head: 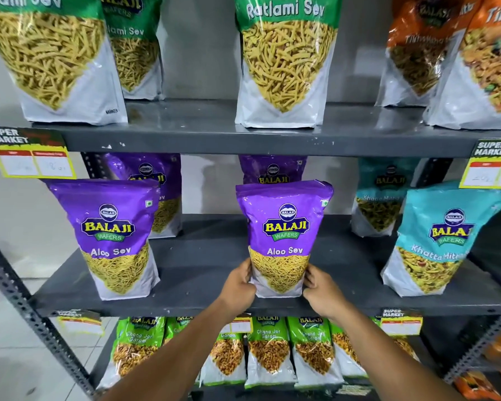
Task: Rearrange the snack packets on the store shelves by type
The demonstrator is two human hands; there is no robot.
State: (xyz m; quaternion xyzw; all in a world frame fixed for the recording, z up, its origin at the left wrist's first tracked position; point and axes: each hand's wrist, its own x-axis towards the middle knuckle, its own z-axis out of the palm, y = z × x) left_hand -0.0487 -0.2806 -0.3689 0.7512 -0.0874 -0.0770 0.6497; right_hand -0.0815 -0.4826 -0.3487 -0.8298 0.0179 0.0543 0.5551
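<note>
Here we see the left hand point(237, 287) and the right hand point(323, 292), each grip pinching a lower side of the purple Aloo Sev packet point(282, 235), which stands upright on the middle shelf point(203, 273); another purple packet point(272, 169) stands behind it.

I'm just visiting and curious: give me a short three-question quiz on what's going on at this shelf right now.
1. True or false: both hands grip the same packet.
2. Which snack stands at the right end of the middle shelf? A) Ratlami Sev B) Khatta Mitha C) Chana Jor Garam
3. What colour are the packets on the bottom shelf?

Key:
1. True: the left hand and right hand hold the lower sides of the centre Aloo Sev packet.
2. B, the teal Khatta Mitha packet.
3. Green, the Chana Jor Garam packets.
</note>
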